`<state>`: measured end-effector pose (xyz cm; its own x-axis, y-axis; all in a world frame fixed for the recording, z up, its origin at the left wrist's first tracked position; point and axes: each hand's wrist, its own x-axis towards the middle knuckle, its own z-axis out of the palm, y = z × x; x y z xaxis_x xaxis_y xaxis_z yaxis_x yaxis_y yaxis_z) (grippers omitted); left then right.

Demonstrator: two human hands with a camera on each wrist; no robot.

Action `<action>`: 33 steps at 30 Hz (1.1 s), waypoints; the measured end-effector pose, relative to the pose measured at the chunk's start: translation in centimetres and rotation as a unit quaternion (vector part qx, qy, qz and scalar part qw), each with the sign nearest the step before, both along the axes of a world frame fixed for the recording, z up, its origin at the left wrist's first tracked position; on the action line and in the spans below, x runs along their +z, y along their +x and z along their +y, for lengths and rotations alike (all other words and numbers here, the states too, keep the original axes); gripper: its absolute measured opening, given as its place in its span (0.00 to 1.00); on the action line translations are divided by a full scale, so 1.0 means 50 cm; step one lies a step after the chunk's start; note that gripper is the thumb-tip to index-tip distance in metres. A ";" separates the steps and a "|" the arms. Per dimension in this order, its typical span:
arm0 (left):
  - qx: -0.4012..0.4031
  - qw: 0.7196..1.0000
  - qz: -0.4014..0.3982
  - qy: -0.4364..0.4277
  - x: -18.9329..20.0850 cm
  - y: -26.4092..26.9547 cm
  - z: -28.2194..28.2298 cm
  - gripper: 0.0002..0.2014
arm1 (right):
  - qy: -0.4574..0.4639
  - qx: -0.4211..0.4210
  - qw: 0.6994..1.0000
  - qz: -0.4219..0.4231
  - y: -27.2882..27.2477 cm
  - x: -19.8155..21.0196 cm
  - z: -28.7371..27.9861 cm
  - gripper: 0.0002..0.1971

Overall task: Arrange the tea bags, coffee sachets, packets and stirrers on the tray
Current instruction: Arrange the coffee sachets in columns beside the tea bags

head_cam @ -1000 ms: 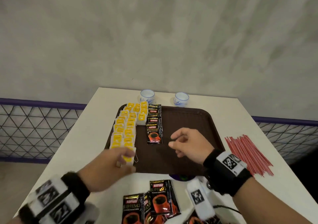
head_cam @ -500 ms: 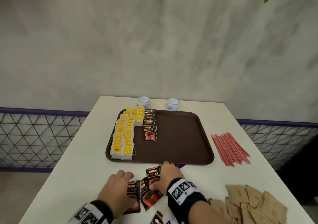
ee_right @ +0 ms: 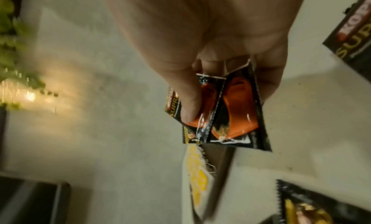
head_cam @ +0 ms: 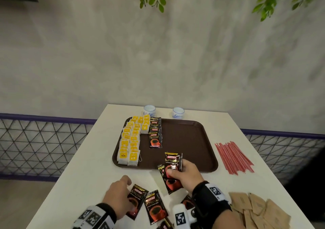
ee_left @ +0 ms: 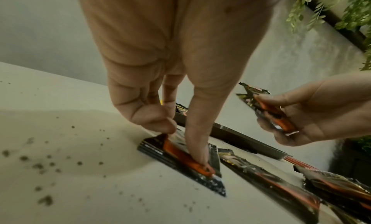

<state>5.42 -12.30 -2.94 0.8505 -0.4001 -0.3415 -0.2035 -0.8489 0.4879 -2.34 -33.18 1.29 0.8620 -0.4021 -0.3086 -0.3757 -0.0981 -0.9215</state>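
A brown tray holds rows of yellow tea bags on its left side and a column of black coffee sachets beside them. My right hand grips a few coffee sachets fanned out just above the tray's near edge; the right wrist view shows the thumb pressed on the sachets. My left hand is on a sachet lying on the table. In the left wrist view its thumb and curled fingers pinch that sachet. More loose sachets lie between my wrists.
Red stirrers lie in a bundle on the table right of the tray. Brown paper packets are heaped at the near right corner. Two small white cups stand behind the tray. A mesh railing runs beyond the table's sides.
Both hands came back from the tray to the loose sachets. Since half a second ago, the right hand has lifted a few sachets toward the tray; the left stays on its sachet.
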 end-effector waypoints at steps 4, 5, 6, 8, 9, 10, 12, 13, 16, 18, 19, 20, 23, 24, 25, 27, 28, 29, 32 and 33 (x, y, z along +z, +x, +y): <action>-0.028 0.998 0.003 0.058 0.006 0.001 -0.001 0.21 | 0.135 -0.034 0.990 -0.034 -0.008 0.013 -0.003 0.10; -0.030 0.997 -0.006 0.064 0.009 0.001 -0.001 0.17 | 0.155 -0.038 0.986 -0.039 -0.011 0.019 -0.004 0.10; -0.027 0.997 -0.020 0.066 0.012 0.000 -0.001 0.11 | 0.169 -0.037 0.984 -0.043 -0.014 0.025 -0.004 0.10; -0.010 0.997 -0.043 0.056 0.016 0.000 0.002 0.08 | 0.194 -0.044 0.979 -0.048 -0.018 0.034 -0.005 0.10; -0.004 0.997 -0.048 0.056 0.015 0.002 0.003 0.10 | 0.203 -0.051 0.977 -0.048 -0.019 0.037 -0.005 0.10; 0.002 0.998 -0.047 0.048 0.015 0.002 0.005 0.10 | 0.212 -0.055 0.974 -0.051 -0.021 0.037 -0.006 0.11; 0.010 0.998 -0.044 0.031 0.020 -0.004 0.006 0.05 | 0.231 -0.061 0.970 -0.054 -0.026 0.034 -0.006 0.12; 0.014 0.999 -0.039 0.021 0.021 -0.009 0.006 0.06 | 0.239 -0.064 0.968 -0.052 -0.029 0.030 -0.005 0.12; -0.007 0.999 -0.035 0.021 0.013 -0.017 -0.002 0.17 | 0.262 -0.060 0.962 -0.043 -0.037 0.022 0.000 0.14; -0.007 0.998 -0.045 0.042 0.015 -0.019 -0.004 0.23 | 0.269 -0.051 0.960 -0.048 -0.042 0.018 0.003 0.14; 0.000 0.998 -0.042 0.045 0.016 -0.018 -0.004 0.24 | 0.259 -0.044 0.963 -0.052 -0.043 0.016 0.004 0.15; 0.003 0.998 -0.035 0.045 0.017 -0.017 -0.003 0.24 | 0.245 -0.040 0.967 -0.055 -0.044 0.014 0.005 0.15; 0.007 0.999 -0.026 0.041 0.023 -0.013 0.003 0.13 | 0.213 -0.040 0.974 -0.065 -0.044 0.008 0.007 0.17; 0.016 0.999 -0.024 0.026 0.025 -0.011 0.005 0.11 | 0.211 -0.040 0.974 -0.070 -0.045 0.007 0.007 0.18; 0.026 0.999 -0.022 0.000 0.029 -0.009 0.009 0.09 | 0.210 -0.042 0.974 -0.074 -0.045 0.007 0.007 0.18; 0.033 0.996 -0.027 -0.076 0.048 0.001 0.017 0.09 | 0.214 -0.048 0.972 -0.088 -0.044 0.005 0.007 0.19; 0.032 0.991 -0.030 -0.130 0.064 0.005 0.021 0.11 | 0.217 -0.054 0.970 -0.097 -0.042 0.003 0.006 0.19; 0.033 0.980 -0.028 -0.195 0.085 0.006 0.021 0.12 | 0.222 -0.062 0.967 -0.106 -0.039 0.000 0.006 0.19; 0.027 0.928 0.018 -0.372 0.156 -0.015 -0.004 0.09 | 0.238 -0.079 0.959 -0.133 -0.027 0.001 0.008 0.17; 0.017 0.921 0.025 -0.389 0.168 -0.023 -0.021 0.08 | 0.242 -0.080 0.957 -0.140 -0.023 0.003 0.012 0.17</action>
<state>4.28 -13.36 5.46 0.8580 -0.5136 -0.0012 -0.1446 -0.2437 0.9590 -3.48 -32.59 1.43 0.8774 -0.4050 -0.2572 -0.0810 0.4035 -0.9114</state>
